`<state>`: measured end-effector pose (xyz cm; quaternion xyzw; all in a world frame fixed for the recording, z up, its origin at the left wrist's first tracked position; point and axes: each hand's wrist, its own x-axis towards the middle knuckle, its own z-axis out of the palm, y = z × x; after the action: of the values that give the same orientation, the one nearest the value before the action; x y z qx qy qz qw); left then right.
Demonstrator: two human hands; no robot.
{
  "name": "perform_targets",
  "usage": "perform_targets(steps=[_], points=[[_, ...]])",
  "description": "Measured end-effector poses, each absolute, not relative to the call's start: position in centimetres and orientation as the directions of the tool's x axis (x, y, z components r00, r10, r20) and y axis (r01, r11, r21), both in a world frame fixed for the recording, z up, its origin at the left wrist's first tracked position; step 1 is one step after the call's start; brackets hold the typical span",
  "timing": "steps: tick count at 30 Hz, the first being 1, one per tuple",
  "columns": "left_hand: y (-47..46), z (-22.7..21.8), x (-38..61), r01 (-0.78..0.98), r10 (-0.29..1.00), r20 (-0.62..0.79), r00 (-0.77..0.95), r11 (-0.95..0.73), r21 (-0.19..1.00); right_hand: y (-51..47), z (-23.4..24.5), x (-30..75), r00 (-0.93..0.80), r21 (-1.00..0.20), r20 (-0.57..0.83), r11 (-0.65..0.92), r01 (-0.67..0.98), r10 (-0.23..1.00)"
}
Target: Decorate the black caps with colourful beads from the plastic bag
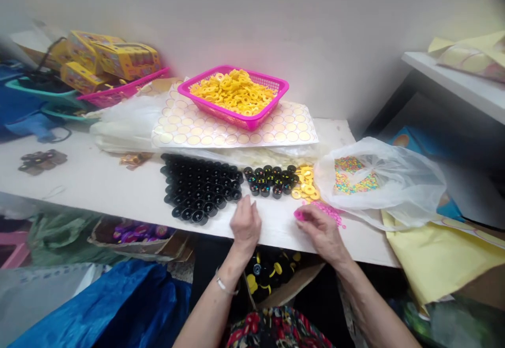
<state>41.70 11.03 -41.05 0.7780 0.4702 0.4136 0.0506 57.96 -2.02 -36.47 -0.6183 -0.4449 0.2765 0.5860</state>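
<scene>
While a cardboard box of round black and yellow pieces sits below the near edge of a smooth, pale tabletop, a person's bare hands are poised over that edge. Beyond them stand rows of glossy black cups, short and round; a smaller group of speckled cups with bright bits at their tops; flat yellow rings; and a crinkled, translucent bag of tiny multicolored bits. Farther back, a pink lattice basket heaped with more rings rests on a sheet of printed circles.

The right hand pinches a small pink piece between thumb and fingertips, with scattered pink pieces just beyond its knuckles. The left hand, fingers curled inward, is near the black cups' closest corner; whether it grips anything cannot be told.

Fingers partly cover the pink piece, the tabletop hides part of the box, and yellow cartons at far left are blurred.
</scene>
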Motion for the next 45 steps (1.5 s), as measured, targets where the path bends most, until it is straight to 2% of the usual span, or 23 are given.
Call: perform_targets(steps=[3,5,6,8,9,11,15,21,27,31,33,36,40,41,43,45], points=[[11.3,-40.5,39.2,0.831,0.760,0.603,0.243,-0.484,0.276,-2.0,-34.9,63.7,0.532,-0.876,0.300,0.008,0.482,0.792],[12.3,-40.1,38.5,0.893,0.763,0.588,0.267,-0.426,0.148,-1.3,-33.6,68.5,0.515,-0.672,0.340,-0.180,0.719,0.787],[12.8,-39.9,38.5,0.907,0.760,0.583,0.288,-0.412,0.089,-0.7,-33.0,70.9,0.496,-0.506,0.278,-0.313,0.804,0.823],[13.6,-39.6,38.9,0.913,0.749,0.575,0.328,-0.407,0.008,0.6,-31.9,75.1,0.513,-0.161,0.086,-0.496,0.853,0.854],[13.8,-39.6,39.1,0.912,0.744,0.574,0.342,-0.409,-0.013,1.4,-31.5,76.7,0.530,-0.057,0.017,-0.528,0.847,0.848],[14.0,-39.6,39.6,0.908,0.737,0.577,0.351,-0.418,-0.019,3.0,-31.3,78.7,0.542,0.014,-0.041,-0.542,0.840,0.839],[13.8,-39.7,40.1,0.906,0.745,0.588,0.315,-0.421,0.048,5.8,-32.6,78.9,0.475,-0.055,-0.064,-0.478,0.877,0.878],[13.9,-38.9,40.7,0.868,0.783,0.574,0.239,-0.437,0.235,7.0,-34.4,77.6,0.339,-0.373,-0.073,-0.340,0.863,0.938],[13.8,-37.2,40.2,0.768,0.870,0.480,0.115,-0.384,0.512,3.8,-34.7,78.9,0.441,-0.741,-0.012,-0.304,0.599,0.897],[12.8,-35.4,41.5,0.590,0.912,0.407,0.053,-0.357,0.724,2.2,-35.0,78.9,0.495,-0.889,0.017,-0.213,0.405,0.868],[12.0,-34.4,43.3,0.466,0.931,0.345,0.121,-0.360,0.808,1.9,-34.9,78.6,0.507,-0.929,0.020,-0.172,0.328,0.862],[11.0,-33.6,47.0,0.283,0.917,0.250,0.311,-0.340,0.897,1.7,-34.1,77.6,0.508,-0.966,0.029,-0.106,0.235,0.861],[10.3,-33.5,52.8,0.176,0.792,0.278,0.543,-0.431,0.885,0.7,-31.8,75.1,0.408,-0.990,0.060,0.003,0.138,0.911],[10.3,-33.6,54.1,0.170,0.753,0.302,0.585,-0.478,0.862,0.3,-31.0,74.4,0.369,-0.986,0.078,0.016,0.168,0.926],[10.1,-33.7,56.3,0.159,0.679,0.338,0.651,-0.558,0.814,-0.5,-29.6,73.3,0.286,-0.943,0.150,0.050,0.330,0.946],[9.8,-33.8,57.8,0.153,0.630,0.357,0.689,-0.608,0.779,-1.2,-28.5,72.6,0.189,-0.817,0.242,0.095,0.569,0.952]])
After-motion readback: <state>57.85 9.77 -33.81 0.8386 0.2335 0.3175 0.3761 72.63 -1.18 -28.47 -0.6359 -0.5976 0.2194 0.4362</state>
